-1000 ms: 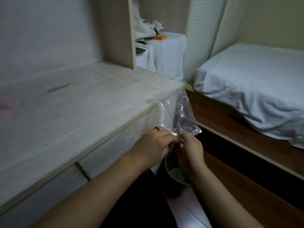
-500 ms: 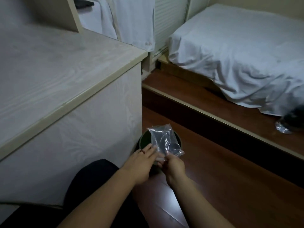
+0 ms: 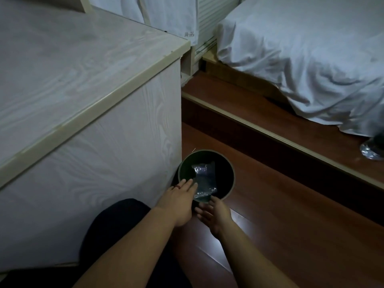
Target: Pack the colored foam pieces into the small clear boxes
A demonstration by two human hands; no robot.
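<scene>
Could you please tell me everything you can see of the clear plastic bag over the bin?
The clear plastic bag is thin, crinkled and see-through, with pale glints along its creases. It looks empty. It lies in the open mouth of the round dark bin, which stands on the wooden floor beside the cabinet, and its lower edge reaches the near rim. The fingertips of the left hand lie straight at its left edge, perhaps touching it; the right hand is open just below it. Neither hand grips it.

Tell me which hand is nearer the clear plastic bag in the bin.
Left. The left hand reaches over the bin rim, its straight fingertips at the clear plastic bag. The right hand sits open just below the bag's lower edge, outside the rim.
</scene>
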